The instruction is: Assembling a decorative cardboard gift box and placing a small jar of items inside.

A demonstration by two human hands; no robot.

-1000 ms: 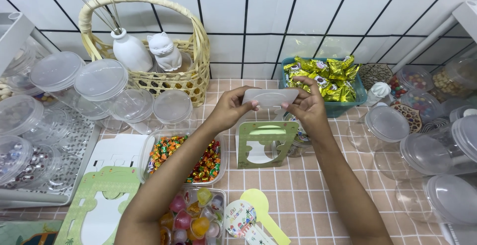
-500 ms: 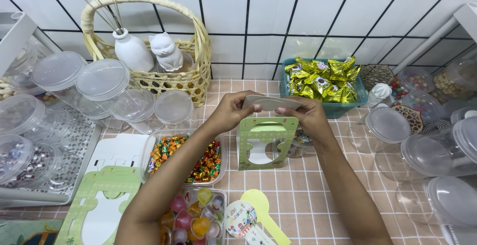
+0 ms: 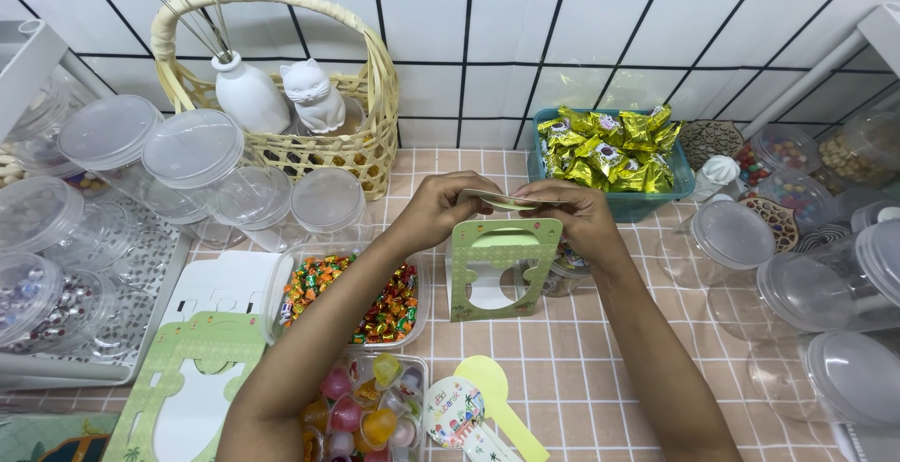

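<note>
Both hands pinch the top flap of a little green gift box [image 3: 504,270], left hand [image 3: 441,211] on one end and right hand [image 3: 574,216] on the other, fingertips closed on the folded edge. It stands upright on the pink tiled counter [image 3: 600,368], about dead centre, just in front of me, window cutout facing me.

Biggest thing around is the wicker basket [image 3: 361,148] at the back left, with a white vase [image 3: 248,96] and a white cat figure [image 3: 316,95] in it. Clear lidded tubs [image 3: 192,148] are stacked beside it, more on the right [image 3: 830,284]. Behind my right hand sits a teal bin [image 3: 677,186] full of gold-wrapped candy [image 3: 609,148]. Flat green box blanks [image 3: 187,378] lie at lower left. Under my left forearm there's a clear tray of mixed wrapped sweets [image 3: 323,279], and nearer me a tray of jelly cups [image 3: 361,406]. Something small sits behind the box, maybe a jar, can't really tell. Smallest: a yellow scoop [image 3: 492,392] and a round sticker roll [image 3: 452,410].
</note>
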